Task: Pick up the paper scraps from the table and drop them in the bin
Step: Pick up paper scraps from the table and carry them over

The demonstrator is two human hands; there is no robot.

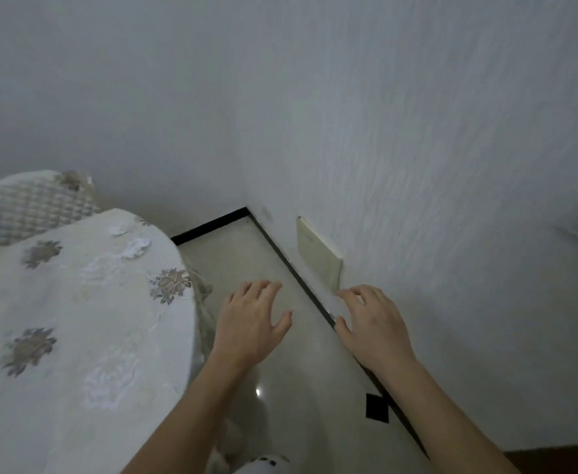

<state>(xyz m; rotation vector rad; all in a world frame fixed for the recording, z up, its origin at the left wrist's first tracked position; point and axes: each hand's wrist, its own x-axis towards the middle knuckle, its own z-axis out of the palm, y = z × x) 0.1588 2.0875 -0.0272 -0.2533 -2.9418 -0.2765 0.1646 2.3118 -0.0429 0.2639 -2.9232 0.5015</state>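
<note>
A round table (14, 336) under a cream cloth with flower patterns fills the lower left. Two white paper scraps (136, 248) lie near its far edge, a smaller one (120, 229) just behind the other. My left hand (250, 323) hovers over the floor to the right of the table, fingers spread and holding nothing. My right hand (373, 323) is out in front of the wall's base, fingers loosely spread, also holding nothing. No bin is in view.
A quilted chair back (31, 206) stands behind the table. Glossy floor tiles (239, 254) run to a room corner with a black skirting (209, 225). A cream panel (318, 254) is fixed low on the right wall. A black square (377, 408) marks the floor.
</note>
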